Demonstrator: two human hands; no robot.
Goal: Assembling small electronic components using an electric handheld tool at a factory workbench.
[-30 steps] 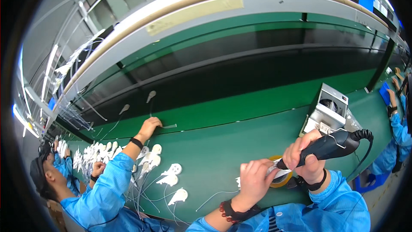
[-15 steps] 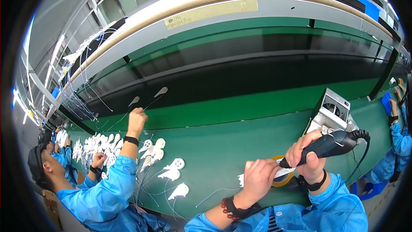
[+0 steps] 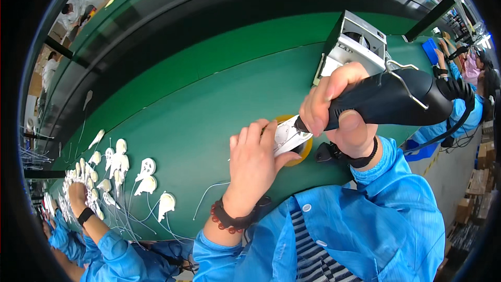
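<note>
My right hand [image 3: 342,107] is closed around a black electric screwdriver [image 3: 386,99] with a wire hook and a coiled cord [image 3: 462,94]. Its tip meets the right end of a white plastic part [image 3: 287,136]. My left hand [image 3: 254,156] grips that part from the left, thumb along its near side, and covers much of it. A thin pale cable [image 3: 206,193] lies on the table beside my left wrist. Beneath the part sits a yellow ring [image 3: 308,152], like a tape roll, partly hidden by the part and my hands.
Behind my right hand stands a silver box-shaped machine [image 3: 360,42] on the green table [image 3: 193,104]. White cabled parts [image 3: 146,175] lie to the left, several piled near a co-worker's hand [image 3: 78,193]. At far right, another person's hands are beside a blue bin [image 3: 430,51].
The view has tilted down and turned right, bringing my hands nearer the middle. I still hold the screwdriver against the white part. The neighbour's raised hand is now down at the pile.
</note>
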